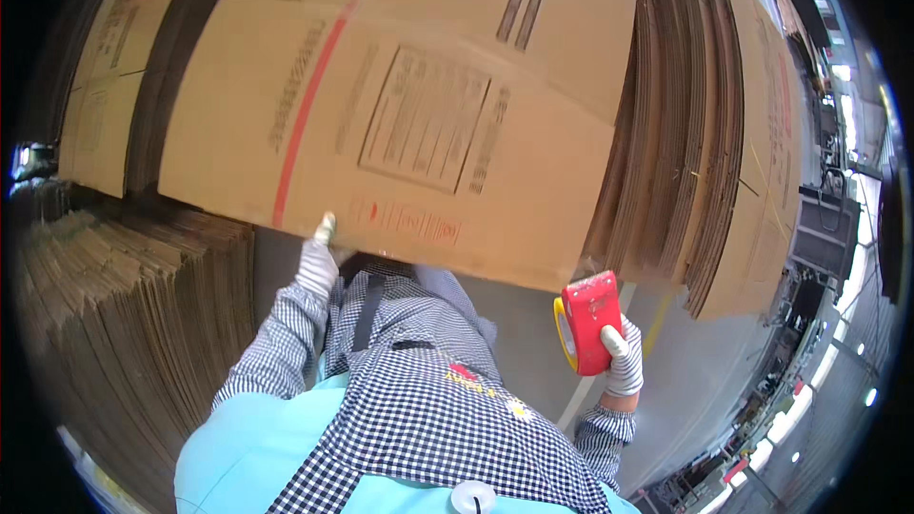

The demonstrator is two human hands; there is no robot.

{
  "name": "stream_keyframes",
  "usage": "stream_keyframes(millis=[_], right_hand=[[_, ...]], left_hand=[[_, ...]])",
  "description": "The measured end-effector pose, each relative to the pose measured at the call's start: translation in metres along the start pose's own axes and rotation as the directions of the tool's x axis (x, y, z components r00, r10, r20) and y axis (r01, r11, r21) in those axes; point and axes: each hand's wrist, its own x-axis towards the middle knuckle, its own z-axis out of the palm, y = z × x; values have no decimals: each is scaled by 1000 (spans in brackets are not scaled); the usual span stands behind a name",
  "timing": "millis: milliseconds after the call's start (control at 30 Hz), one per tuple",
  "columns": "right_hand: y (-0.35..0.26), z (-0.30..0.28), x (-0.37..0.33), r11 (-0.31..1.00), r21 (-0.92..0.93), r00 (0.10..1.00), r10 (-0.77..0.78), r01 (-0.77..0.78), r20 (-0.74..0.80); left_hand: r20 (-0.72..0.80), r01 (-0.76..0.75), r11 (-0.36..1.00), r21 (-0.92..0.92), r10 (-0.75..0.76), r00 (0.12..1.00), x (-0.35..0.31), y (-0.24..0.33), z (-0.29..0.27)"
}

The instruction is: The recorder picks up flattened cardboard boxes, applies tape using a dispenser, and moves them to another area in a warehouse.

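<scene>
A large flattened cardboard carton [543, 190] with a red stripe and printed panels spans the upper middle. At its near edge is my left hand [319, 262] in a striped white glove, its thumb on top of the cardboard and its other fingers hidden under the edge. Off the carton's near right corner, my right hand [624, 357], gloved the same way, is closed around a red tape dispenser [592, 324]. A yellow-edged roll of tape [566, 335] shows on the dispenser's left side.
Several flattened cartons stand on edge in a stack [676, 133] to the right. Another dense stack [143, 295] of cardboard is close on my left, with a further carton [109, 76] at the far left. Grey floor [519, 319] shows below the carton.
</scene>
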Motion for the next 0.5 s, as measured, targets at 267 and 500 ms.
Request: stream_keyframes(millis=[267,500], right_hand=[[14,-6,9,1000,-4,973,-29,31,228],[8,5,-20,1000,9,951,-17,15,308]], left_hand=[[489,597,417,-686,-343,802,97,-154,-5],[44,241,967,-86,-238,970,73,-184,98]])
